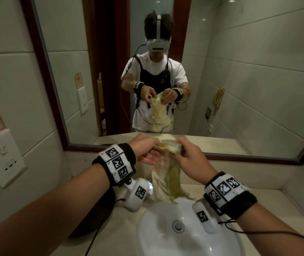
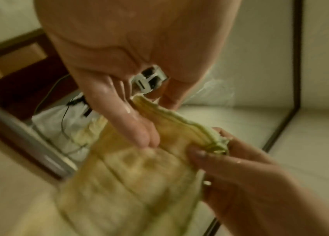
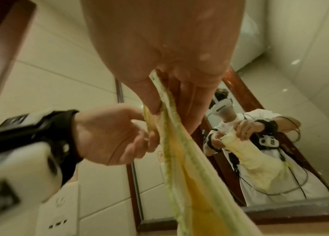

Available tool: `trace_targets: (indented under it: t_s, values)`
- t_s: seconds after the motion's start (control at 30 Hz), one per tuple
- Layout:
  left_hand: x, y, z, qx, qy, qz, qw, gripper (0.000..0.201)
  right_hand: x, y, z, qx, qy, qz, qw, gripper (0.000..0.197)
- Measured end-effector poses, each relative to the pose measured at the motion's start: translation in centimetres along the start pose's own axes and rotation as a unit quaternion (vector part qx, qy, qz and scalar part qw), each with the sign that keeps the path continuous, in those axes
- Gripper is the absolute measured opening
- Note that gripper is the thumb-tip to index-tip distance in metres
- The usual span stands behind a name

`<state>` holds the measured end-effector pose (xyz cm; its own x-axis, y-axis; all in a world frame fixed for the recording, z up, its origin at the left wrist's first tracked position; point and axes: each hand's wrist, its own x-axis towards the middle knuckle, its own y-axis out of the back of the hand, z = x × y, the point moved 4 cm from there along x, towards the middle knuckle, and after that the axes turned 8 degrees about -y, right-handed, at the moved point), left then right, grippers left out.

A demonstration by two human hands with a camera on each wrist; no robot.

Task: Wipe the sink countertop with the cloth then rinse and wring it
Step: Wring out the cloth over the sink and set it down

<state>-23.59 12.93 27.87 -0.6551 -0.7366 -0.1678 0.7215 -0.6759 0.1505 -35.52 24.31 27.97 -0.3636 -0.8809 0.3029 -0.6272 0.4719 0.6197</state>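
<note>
The pale yellow-green, wet-looking fabric cloth (image 1: 166,174) is held up above the white ceramic sink basin (image 1: 158,235), gathered along its top edge between both hands. The left hand (image 1: 145,152) is closed on one end of that bunched edge, thumb and fingers pinching it; the right hand (image 1: 188,156) is clamped on the other end, its thumb pressed over the folds, as is shown in the right wrist view. The two hands are close together, almost touching.

From this the task is judged to be in its later part: the cloth is off the beige stone surface (image 1: 110,224) and glistening skin is seen in the wrist views, so wiping and probably rinsing are taken as done, though no running water is visible. Wringing appears to be what is left, or just being set up; no tight twist is yet seen in the fabric.

The long axis of the cloth runs vertically, from the hands downward, its loose lower end pointing into the basin below the hands.
</note>
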Motion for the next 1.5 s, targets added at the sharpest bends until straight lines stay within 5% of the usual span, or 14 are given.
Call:
trace_targets:
  t_s: [0.1,0.23,0.33,0.47,0.73,0.87,1.0,1.17,1.27,1.37,1.5]
  values:
    - [0.8,1.1,-0.1,0.167,-0.052,-0.009,0.984,0.038,0.5,0.6,1.0,0.062,-0.014,0.007,0.998,0.031]
    - [1.3,1.0,-0.3,0.309,-0.108,-0.058,0.943,0.022,0.2,-0.1,0.6,0.015,0.048,-0.039,0.998,0.044]
    - [1.5,1.0,-0.7,0.343,-0.126,-0.079,0.927,0.002,0.5,-0.3,0.8,0.018,0.044,-0.035,0.998,0.031]
    - [1.8,1.5,-1.1,0.342,-0.144,-0.082,0.925,0.005,0.7,-0.1,1.5,-0.007,0.025,-0.007,1.000,0.023]
    - [0.8,1.6,0.4,0.354,-0.293,-0.053,0.886,0.001,1.4,1.1,4.2,0.081,-0.048,0.070,0.993,0.025]
    - [0.1,1.5,0.5,0.381,-0.332,-0.059,0.861,0.012,1.6,1.6,4.7,0.115,-0.064,0.084,0.988,0.010]
    - [-0.2,1.6,-0.1,0.417,-0.349,-0.076,0.836,0.021,1.5,1.4,4.5,0.119,-0.046,0.074,0.989,0.020]
    - [-0.5,1.4,-0.5,0.372,-0.322,-0.067,0.868,0.039,1.9,1.3,5.2,0.126,-0.062,0.094,0.986,0.023]
    - [-0.4,1.1,-0.6,0.370,-0.327,-0.059,0.868,0.032,2.0,1.1,5.5,0.134,-0.082,0.097,0.983,0.017]
    - [0.0,1.7,-0.8,0.302,-0.316,-0.036,0.899,0.031,1.9,0.8,5.3,0.170,-0.080,0.093,0.978,0.019]
    - [0.0,1.4,-0.3,0.374,-0.256,-0.044,0.890,0.059,1.5,-0.1,4.0,0.217,-0.058,0.004,0.974,0.029]
